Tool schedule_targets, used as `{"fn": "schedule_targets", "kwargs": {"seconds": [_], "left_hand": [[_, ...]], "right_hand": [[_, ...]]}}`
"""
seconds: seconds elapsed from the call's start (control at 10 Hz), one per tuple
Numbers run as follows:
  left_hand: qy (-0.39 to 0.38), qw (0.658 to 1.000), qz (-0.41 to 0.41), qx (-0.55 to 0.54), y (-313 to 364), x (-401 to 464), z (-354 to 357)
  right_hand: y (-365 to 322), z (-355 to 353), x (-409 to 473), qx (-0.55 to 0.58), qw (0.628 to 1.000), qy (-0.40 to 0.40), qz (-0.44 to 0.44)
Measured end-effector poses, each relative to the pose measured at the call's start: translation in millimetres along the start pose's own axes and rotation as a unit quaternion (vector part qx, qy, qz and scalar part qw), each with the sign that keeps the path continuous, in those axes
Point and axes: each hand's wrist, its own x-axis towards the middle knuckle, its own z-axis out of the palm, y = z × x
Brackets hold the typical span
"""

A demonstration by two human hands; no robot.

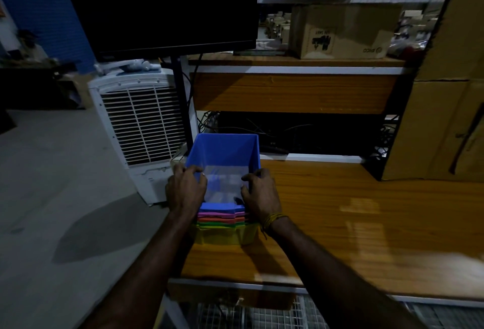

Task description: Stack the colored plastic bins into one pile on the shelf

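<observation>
2 hands gripping the blue bin (225, 156), left hand (186, 188) clamped on its left rim, right hand (259, 192) on its right, nested atop pink, orange, green, yellow bins, on wooden shelf (366, 218).

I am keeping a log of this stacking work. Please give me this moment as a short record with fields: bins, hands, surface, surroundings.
bins: one nested pile; blue bin on top, then pink, orange, green rims, yellow bin at the bottom
left hand: left hand grips the blue bin's left rim
right hand: right hand grips its right rim
surface: wooden shelf, pile near its left edge
surroundings: white air cooler to the left; cardboard box on the upper shelf
</observation>
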Motion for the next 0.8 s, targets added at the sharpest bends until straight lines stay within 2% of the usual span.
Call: {"fn": "schedule_targets", "kwargs": {"seconds": [0.3,0.5,0.8], "left_hand": [[-0.014,0.999,-0.014,0.039,-4.6,0.7,8.6],[-0.011,0.999,-0.018,0.028,10.0,-8.9,11.6],[-0.028,0.997,0.037,-0.063,74.0,-42.7,28.5]], "right_hand": [[9.3,-0.1,-3.7,0.023,1.000,-0.014,-0.003],[24.6,-9.2,-15.9,0.067,0.997,-0.025,-0.006],[67.9,-45.4,-29.1,0.032,0.999,0.007,0.002]]}}
